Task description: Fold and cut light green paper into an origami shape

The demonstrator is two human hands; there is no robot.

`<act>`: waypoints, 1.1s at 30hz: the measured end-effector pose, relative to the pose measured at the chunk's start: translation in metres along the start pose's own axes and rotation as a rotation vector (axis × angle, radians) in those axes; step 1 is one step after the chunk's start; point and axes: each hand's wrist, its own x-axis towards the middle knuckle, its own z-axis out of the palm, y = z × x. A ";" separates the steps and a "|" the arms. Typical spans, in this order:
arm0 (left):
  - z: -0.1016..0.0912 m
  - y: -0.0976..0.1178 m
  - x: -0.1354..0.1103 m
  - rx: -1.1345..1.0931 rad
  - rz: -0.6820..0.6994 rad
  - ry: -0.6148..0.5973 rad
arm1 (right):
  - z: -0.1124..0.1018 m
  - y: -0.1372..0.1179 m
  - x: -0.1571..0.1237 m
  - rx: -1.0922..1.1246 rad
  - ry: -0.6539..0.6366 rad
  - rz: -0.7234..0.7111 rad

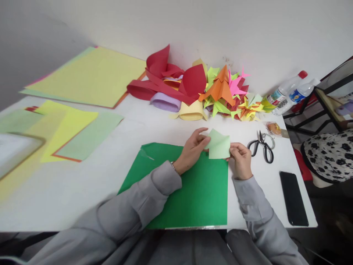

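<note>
A small pale green sheet of paper point(220, 148) is held up between my two hands, with its upper part creased or bent over. My left hand point(193, 148) pinches its left edge between thumb and fingers. On the opposite edge, my right hand point(240, 159) grips the paper with closed fingertips. Below both hands lies a large green sheet point(198, 195), flat on the white table near its front edge. Black-handled scissors point(260, 146) rest to the right of my right hand, beside a roll of clear tape point(271, 140).
Folded paper stars point(220, 95) and red paper loops point(165, 79) are heaped along the wall. Coloured paper sheets point(88, 77) cover the left side. Two plastic bottles point(292, 94) lean at the back right. A black phone point(293, 198) lies near the right edge, by a wrapped snack point(273, 128).
</note>
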 end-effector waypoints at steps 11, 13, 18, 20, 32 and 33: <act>-0.002 -0.009 0.006 -0.159 0.034 0.081 | 0.001 0.000 0.000 0.015 -0.086 -0.086; -0.003 -0.010 0.006 -0.164 0.024 0.099 | 0.002 0.003 -0.001 0.034 -0.189 -0.099; 0.000 -0.007 0.003 -0.162 0.014 0.068 | 0.005 0.011 -0.001 0.001 -0.317 -0.107; 0.001 -0.007 0.002 -0.186 -0.023 0.038 | 0.004 0.011 -0.001 -0.015 -0.297 -0.112; 0.005 0.005 -0.006 -0.051 -0.037 -0.189 | 0.007 0.006 -0.007 -0.217 -0.318 -0.216; 0.004 0.004 -0.006 -0.045 -0.050 -0.209 | 0.007 0.006 -0.007 -0.215 -0.301 -0.206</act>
